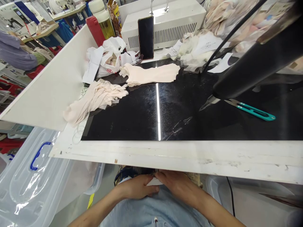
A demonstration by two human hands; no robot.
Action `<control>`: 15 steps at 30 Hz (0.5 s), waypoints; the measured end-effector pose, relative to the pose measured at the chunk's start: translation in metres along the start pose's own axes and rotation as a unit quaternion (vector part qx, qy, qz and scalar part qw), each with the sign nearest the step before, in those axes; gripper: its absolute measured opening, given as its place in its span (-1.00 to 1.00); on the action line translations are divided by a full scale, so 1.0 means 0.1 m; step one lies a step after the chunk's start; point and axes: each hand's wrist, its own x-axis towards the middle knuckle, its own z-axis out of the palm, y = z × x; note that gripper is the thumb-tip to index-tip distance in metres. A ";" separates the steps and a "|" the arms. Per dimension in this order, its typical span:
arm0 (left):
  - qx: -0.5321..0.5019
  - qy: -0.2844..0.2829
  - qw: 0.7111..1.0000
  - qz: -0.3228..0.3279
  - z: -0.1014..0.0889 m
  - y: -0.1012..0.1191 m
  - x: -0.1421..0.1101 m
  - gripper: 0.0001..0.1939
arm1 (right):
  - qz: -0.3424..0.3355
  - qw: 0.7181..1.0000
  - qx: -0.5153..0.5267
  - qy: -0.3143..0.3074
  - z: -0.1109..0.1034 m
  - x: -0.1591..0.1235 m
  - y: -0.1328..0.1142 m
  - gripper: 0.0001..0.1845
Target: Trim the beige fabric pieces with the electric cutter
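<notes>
Below the table's front edge, close to my body, my left hand [140,187] and my right hand [174,183] meet. Between them shows a small white piece [155,182], perhaps paper or cloth; its kind is unclear. My left thumb and fingers close around its left side. The fingers of my right hand bend over its right side, with their tips partly hidden. On the black glossy panel [123,119] above lie a stack of beige fabric pieces [153,74] and a fanned pile of similar pieces [94,97], both away from my hands.
Teal thread snips [257,111] lie under a thick black machine arm [255,60]. A phone [146,37] leans against a white vented box [175,33]. A white side panel [49,78] borders the left. A lidded plastic bin [26,176] stands lower left. Another person [16,52] sits beyond.
</notes>
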 end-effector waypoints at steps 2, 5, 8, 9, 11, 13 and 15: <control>-0.025 -0.001 0.999 0.021 0.00 -0.02 -0.01 -0.39 | -0.003 1.000 0.006 -0.007 -0.06 0.01 -0.01 -0.69; -0.074 0.006 0.997 0.006 0.03 -0.05 -0.02 -0.20 | 0.001 1.000 0.008 -0.021 -0.16 0.05 -0.07 -0.69; -0.087 0.024 0.996 -0.024 0.05 -0.12 -0.02 -0.20 | 0.006 0.999 0.005 -0.044 -0.23 0.11 -0.15 -0.68; -0.081 0.023 0.996 -0.031 0.05 -0.15 -0.01 -0.20 | 0.004 0.999 0.004 -0.054 -0.25 0.14 -0.16 -0.72; -0.068 0.017 0.997 -0.038 0.04 -0.25 0.03 -0.21 | 0.004 0.998 0.006 -0.070 -0.27 0.18 -0.17 -0.78; -0.045 0.013 0.998 -0.039 0.02 -0.35 0.08 -0.17 | 0.005 0.997 0.012 -0.076 -0.27 0.20 -0.16 -0.79; -0.024 0.016 0.998 -0.050 0.00 -0.42 0.12 -0.15 | 0.001 0.996 0.025 -0.080 -0.25 0.21 -0.16 -0.72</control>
